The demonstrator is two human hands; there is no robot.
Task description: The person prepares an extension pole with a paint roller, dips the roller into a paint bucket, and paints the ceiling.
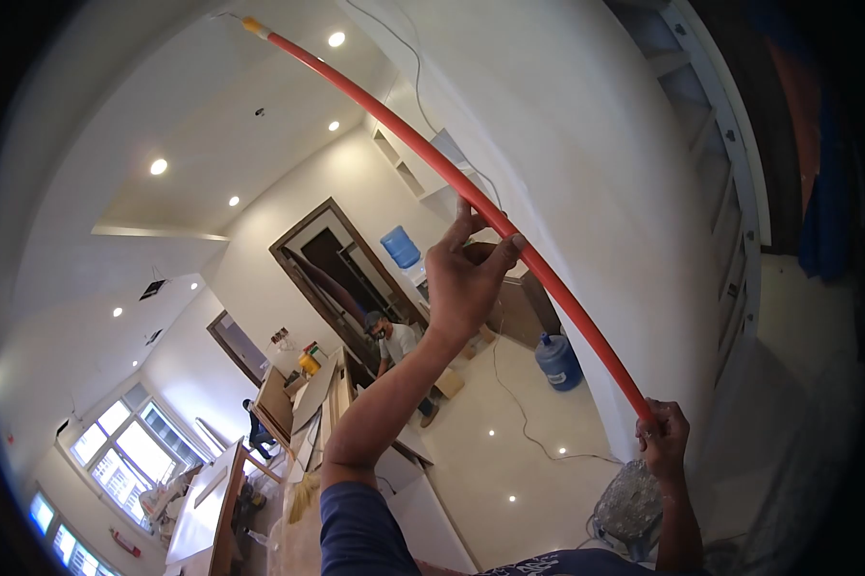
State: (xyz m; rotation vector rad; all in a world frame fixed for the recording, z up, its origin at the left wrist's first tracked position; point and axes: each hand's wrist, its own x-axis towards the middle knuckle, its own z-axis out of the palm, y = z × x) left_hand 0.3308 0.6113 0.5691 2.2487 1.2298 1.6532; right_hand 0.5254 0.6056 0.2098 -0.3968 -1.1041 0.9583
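Note:
A long red pole (404, 130) slants across the view from the lower right up to the ceiling at upper left. Its far end carries a yellow piece (251, 26) with a thin wire beyond it; what the wire leads to is cut off by the dark rim. My left hand (466, 278) grips the pole near its middle, thumb on one side and fingers on the other. Down at the pole's lower end, my right hand (663, 437) is wrapped around it. A white wall (567, 144) rises close beside the pole on the right.
A blue water jug (557, 362) stands on the tiled floor, where a thin cable (519, 408) runs. Beneath my right hand is a grey-splattered bundle (629, 504). Two people work farther back, one by a long wooden bench (312, 394). Ladder-like shelving (716, 154) lines the right.

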